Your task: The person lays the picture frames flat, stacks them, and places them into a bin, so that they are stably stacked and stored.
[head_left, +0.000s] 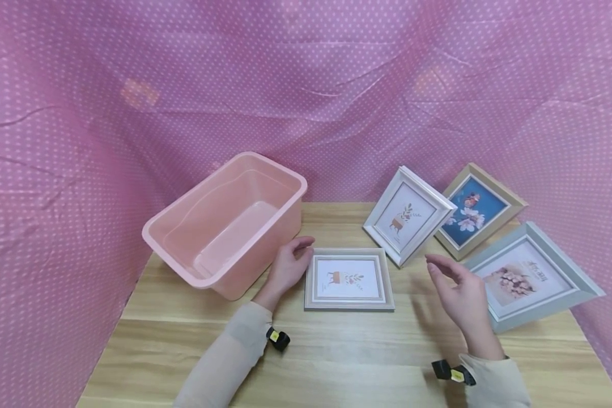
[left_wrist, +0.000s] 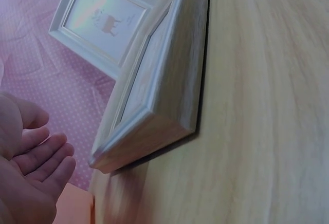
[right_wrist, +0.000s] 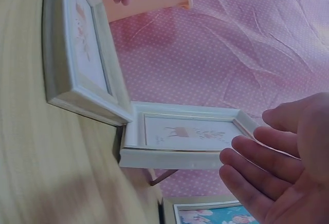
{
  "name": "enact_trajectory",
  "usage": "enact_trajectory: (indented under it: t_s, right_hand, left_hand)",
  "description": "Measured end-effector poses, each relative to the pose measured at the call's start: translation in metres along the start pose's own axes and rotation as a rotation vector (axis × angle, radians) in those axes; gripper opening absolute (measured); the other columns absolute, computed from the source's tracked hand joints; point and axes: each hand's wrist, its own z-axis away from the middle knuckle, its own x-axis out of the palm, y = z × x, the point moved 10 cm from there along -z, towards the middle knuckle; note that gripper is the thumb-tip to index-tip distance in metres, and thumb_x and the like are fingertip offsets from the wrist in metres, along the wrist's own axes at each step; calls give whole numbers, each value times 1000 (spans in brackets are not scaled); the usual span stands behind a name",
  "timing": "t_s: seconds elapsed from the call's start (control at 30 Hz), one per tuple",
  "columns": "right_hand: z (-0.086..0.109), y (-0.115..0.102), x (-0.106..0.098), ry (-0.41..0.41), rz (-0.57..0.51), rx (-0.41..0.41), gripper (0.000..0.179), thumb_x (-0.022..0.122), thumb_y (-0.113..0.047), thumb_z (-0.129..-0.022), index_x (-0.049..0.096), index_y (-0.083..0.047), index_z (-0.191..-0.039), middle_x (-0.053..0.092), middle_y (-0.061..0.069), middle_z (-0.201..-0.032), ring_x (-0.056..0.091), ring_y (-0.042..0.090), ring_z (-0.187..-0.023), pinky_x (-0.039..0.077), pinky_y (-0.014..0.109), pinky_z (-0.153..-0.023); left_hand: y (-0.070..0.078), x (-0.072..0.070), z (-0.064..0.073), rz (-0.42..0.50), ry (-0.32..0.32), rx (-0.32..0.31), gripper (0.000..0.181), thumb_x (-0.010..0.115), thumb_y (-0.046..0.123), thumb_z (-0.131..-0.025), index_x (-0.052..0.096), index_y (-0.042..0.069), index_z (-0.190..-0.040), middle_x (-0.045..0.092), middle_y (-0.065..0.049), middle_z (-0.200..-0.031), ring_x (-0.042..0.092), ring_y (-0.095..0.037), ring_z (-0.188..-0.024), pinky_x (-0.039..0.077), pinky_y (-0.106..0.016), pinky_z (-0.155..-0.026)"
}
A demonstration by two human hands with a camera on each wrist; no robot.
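Note:
A picture frame (head_left: 349, 305) with a plant print lies flat on the table between the two hands. Just off its left side is my left hand (head_left: 289, 266), fingers loosely bent, holding nothing; the left wrist view shows a gap between that hand (left_wrist: 31, 167) and the frame's corner (left_wrist: 149, 126). My right hand (head_left: 461, 297) hovers empty, with relaxed fingers, right of the flat frame and beside a pale grey-blue frame (head_left: 551, 317) with a flower print. A white frame (head_left: 410, 224) with a similar plant print stands tilted behind. In the right wrist view the right hand's fingers (right_wrist: 257, 170) look loosely extended.
A pink plastic bin (head_left: 229, 272) stands at the left, close to the left hand. Behind the white frame stands a wood-coloured frame (head_left: 505, 212) with a blossom picture. Pink dotted cloth (head_left: 336, 113) hangs around the back and sides of the wooden table (head_left: 336, 362).

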Motion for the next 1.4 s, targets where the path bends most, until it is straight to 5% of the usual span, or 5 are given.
enact_trajectory:
  t_s: [0.23,0.93,1.4]
  right_hand:
    - [-7,-3,-8,26,-39,-2,29,67,-20,-108,75,-4,-130,79,19,-126,63,-20,-102,44,-4,-92]
    - [-23,-13,-26,85,-81,40,29,69,-17,-106,75,-4,-131,77,20,-130,60,-24,-102,46,-1,-92]
    - [-35,-10,-34,97,-89,93,30,69,-20,-106,76,-6,-132,76,21,-130,62,-25,-97,52,-1,-83]
  left_hand:
    - [2,4,2,3,-23,8,33,68,7,-102,71,-1,-134,73,-20,-137,69,-37,-129,55,-47,-117]
    - [10,18,0,-13,-67,-6,32,66,10,-105,70,4,-136,74,-14,-137,70,-32,-129,57,-46,-115]
    - [20,28,-7,33,-111,-21,35,65,9,-105,68,2,-139,71,-17,-142,67,-35,-135,55,-46,-118]
